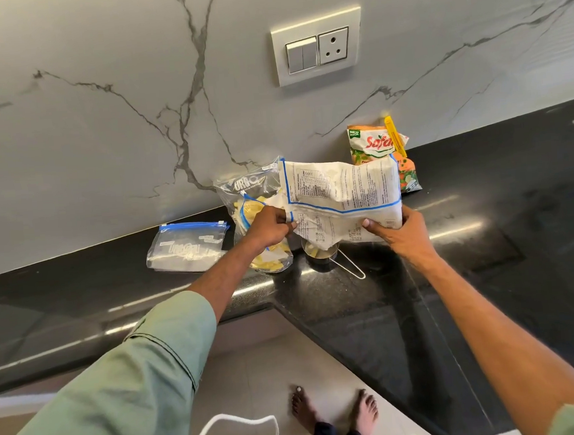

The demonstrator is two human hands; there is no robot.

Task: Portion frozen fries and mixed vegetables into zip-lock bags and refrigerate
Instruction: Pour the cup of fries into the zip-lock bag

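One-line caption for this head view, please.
A white fries pack held by left hand and right hand above a metal cup, beside a zip-lock bag part-filled with fries.

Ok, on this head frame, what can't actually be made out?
Metal cup: head view, mostly under the fries pack; its fill level is hidden.
Fries pack's mouth: not visible in the head view; whether fries are falling is unclear.
Print on the pack: too small to read.
Filled zip-lock bag: left hand covers its middle; seal state unclear.
Vegetable pack: lower left part hidden behind the fries pack.
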